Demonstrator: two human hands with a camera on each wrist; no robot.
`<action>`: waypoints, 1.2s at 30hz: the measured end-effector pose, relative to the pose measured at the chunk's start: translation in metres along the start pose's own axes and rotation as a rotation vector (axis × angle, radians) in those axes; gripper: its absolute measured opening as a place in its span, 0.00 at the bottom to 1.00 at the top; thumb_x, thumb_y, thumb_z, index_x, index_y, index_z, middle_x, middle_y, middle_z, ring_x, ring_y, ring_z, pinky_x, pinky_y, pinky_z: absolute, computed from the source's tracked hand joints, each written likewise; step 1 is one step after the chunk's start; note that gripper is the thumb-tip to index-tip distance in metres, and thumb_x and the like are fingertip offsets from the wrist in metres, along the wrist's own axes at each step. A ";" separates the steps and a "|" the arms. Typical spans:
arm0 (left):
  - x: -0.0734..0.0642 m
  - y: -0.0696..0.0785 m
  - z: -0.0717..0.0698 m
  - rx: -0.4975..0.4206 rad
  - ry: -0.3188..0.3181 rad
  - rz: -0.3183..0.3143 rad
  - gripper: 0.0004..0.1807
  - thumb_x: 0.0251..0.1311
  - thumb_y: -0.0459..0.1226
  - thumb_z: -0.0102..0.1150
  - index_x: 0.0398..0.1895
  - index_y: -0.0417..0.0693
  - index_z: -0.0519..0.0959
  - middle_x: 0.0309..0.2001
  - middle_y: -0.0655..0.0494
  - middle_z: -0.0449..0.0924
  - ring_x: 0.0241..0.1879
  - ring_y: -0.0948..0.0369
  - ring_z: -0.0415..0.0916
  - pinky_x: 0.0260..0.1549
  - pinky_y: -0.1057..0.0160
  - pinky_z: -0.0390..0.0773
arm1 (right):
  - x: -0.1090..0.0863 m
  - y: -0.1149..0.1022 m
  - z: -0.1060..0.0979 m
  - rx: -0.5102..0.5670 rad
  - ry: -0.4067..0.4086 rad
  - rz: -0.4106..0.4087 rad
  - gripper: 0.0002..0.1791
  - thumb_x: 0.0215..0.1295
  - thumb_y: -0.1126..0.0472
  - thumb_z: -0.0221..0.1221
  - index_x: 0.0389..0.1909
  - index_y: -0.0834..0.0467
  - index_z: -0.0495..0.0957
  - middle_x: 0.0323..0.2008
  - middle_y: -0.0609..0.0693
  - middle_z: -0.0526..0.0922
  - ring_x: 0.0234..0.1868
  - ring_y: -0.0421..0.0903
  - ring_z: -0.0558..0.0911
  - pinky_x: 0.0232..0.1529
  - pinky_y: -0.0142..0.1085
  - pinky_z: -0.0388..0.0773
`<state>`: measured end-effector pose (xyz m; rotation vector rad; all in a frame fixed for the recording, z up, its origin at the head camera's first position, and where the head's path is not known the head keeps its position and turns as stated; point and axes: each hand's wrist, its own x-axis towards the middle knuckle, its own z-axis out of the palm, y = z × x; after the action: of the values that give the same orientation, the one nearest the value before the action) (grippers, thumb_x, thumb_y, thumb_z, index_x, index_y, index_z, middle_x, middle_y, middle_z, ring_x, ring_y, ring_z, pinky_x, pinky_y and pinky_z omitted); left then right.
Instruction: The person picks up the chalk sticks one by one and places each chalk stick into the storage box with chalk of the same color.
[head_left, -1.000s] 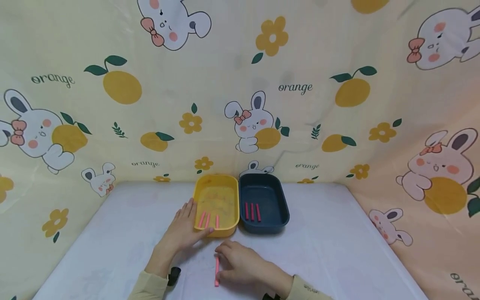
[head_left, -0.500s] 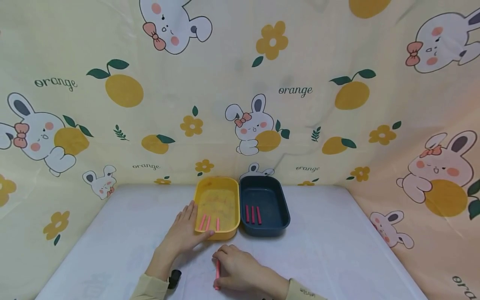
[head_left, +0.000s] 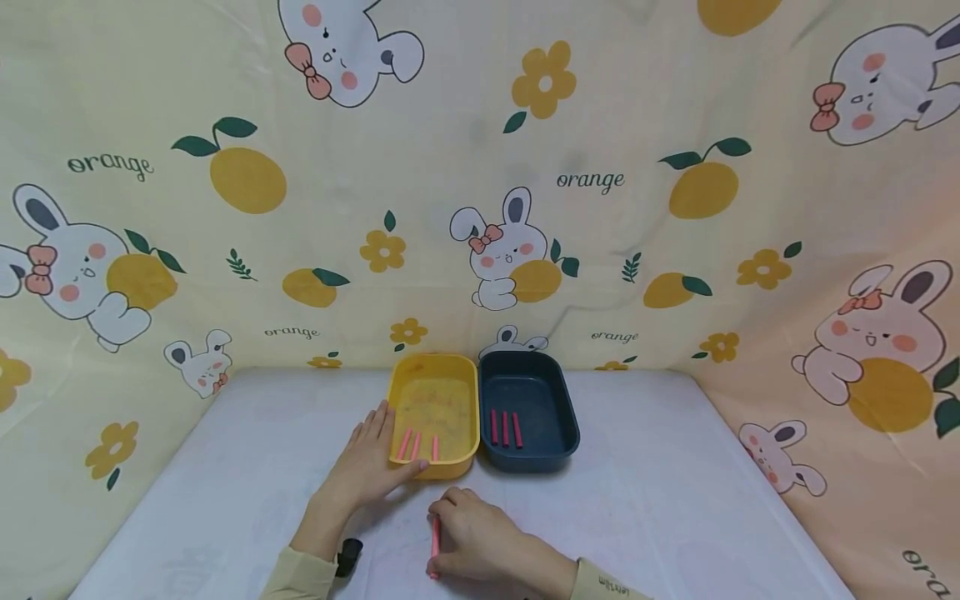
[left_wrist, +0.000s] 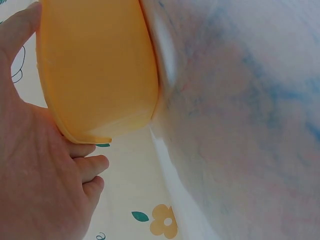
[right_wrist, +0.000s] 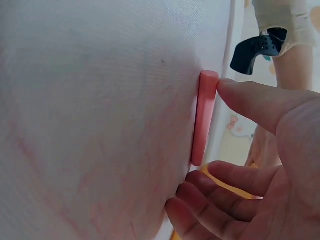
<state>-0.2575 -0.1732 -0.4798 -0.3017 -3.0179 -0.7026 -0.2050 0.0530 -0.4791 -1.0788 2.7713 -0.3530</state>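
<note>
My left hand [head_left: 367, 462] rests against the near left corner of a yellow plastic bin [head_left: 433, 471], thumb along the front rim and fingers along the left side. Inside that bin lie three pale pink chalk sticks [head_left: 436, 447]. A dark blue bin [head_left: 528, 461] stands close against it on the right, with three deeper pink chalk sticks [head_left: 506, 429] in it. In front of the bins, my right hand [head_left: 480, 533] holds another pink chalk stick [right_wrist: 205, 120] by its ends at the tabletop, thumb at the near end and fingertips at the far end.
White cloth with faint coloured smudges covers the table [head_left: 645, 500]. A patterned curtain [head_left: 420, 167] with rabbits and oranges hangs behind the bins and along both sides. A black wrist device [head_left: 348, 557] sits at the left cuff.
The right hand's fingers have closed in on the chalk stick, covering its far end. The left hand keeps its place on the yellow bin. The whole view has shifted down slightly.
</note>
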 end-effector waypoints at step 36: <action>-0.002 0.004 -0.003 0.012 -0.002 -0.004 0.65 0.63 0.70 0.58 0.81 0.29 0.46 0.83 0.34 0.41 0.81 0.37 0.42 0.79 0.40 0.46 | -0.001 0.001 0.002 0.286 0.013 0.015 0.33 0.49 0.49 0.81 0.58 0.48 0.82 0.47 0.34 0.73 0.39 0.29 0.71 0.40 0.28 0.75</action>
<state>-0.2554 -0.1717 -0.4757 -0.2959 -3.0246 -0.6854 -0.2045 0.0536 -0.4809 -0.9862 2.6313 -0.7305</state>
